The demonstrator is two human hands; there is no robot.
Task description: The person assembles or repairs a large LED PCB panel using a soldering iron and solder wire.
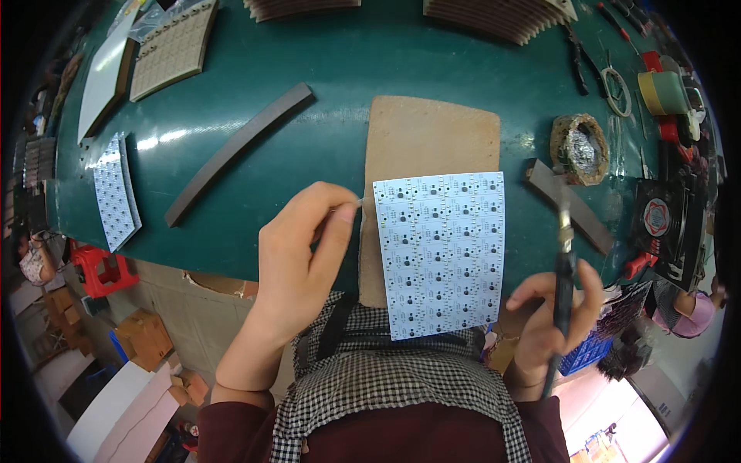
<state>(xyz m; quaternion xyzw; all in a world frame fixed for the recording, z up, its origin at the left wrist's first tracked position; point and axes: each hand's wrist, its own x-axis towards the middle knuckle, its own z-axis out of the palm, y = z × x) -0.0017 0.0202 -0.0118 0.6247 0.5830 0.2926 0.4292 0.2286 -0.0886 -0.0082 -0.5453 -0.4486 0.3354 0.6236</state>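
Shielding the table (309,54), presumably: mat (432,131) under panel (440,255). Panel overhangs mat's near edge. Right hand (544,332) grips iron (566,270) by its handle, tip off panel, likely for heat; left hand (297,251) pinches thin strand (361,202), kind unclear, beside panel.

lane: between long bar (234,150) and brown board (432,139) | obstacle: left hand (302,248), below

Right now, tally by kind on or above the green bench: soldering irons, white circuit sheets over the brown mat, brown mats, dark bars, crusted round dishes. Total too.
Soldering iron: 1
White circuit sheet: 1
Brown mat: 1
Dark bars: 2
Crusted round dish: 1
Total: 6
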